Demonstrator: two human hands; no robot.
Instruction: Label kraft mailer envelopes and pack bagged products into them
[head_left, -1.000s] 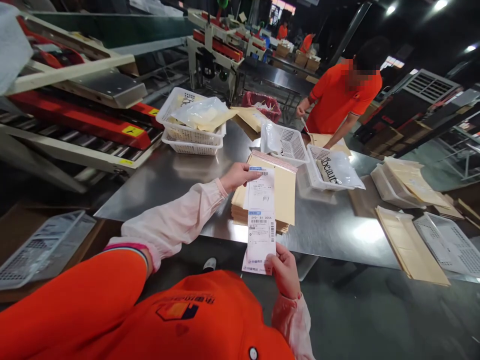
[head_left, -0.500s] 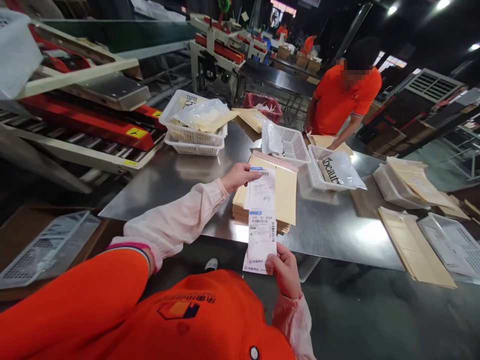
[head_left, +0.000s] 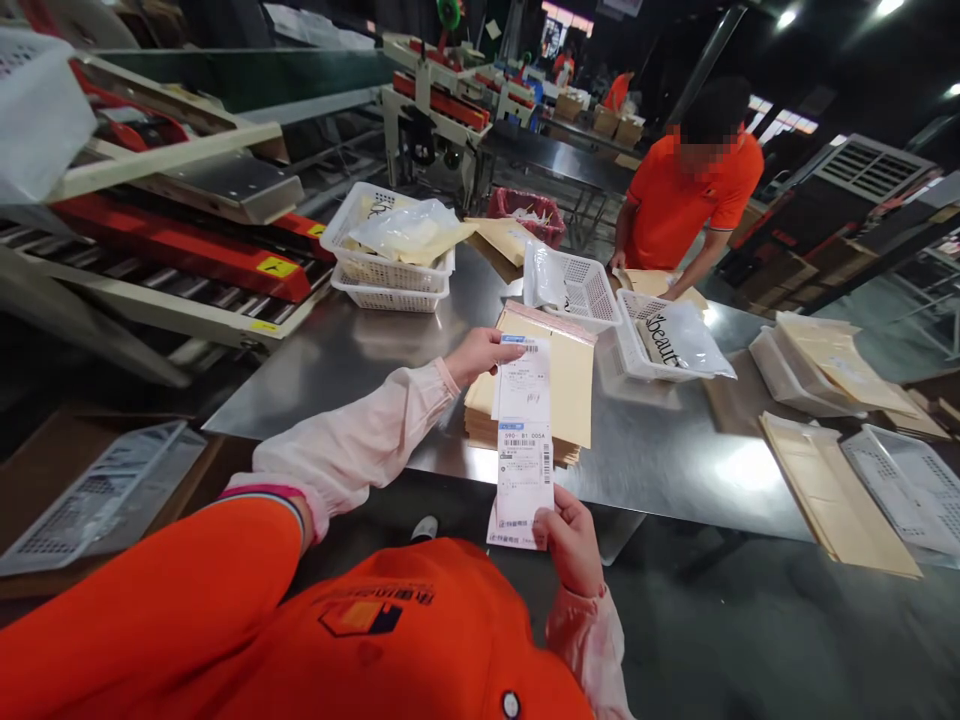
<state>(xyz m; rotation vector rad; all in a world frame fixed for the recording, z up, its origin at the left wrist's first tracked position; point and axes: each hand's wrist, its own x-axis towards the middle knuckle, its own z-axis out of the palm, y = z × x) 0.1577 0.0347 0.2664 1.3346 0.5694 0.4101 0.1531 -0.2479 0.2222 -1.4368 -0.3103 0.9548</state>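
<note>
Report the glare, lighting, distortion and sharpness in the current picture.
Head view: white glare on the right part of the metal table; head view: bright ceiling lights against a dark background; head view: the room leans, edges look stretched, perhaps by a wide lens; head view: small print on the printed slips is too soft to read.

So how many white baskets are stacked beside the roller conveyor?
2 visible: an upper basket holding packages, and a lower basket directly beneath it. Another nested inside could be hidden.
</note>
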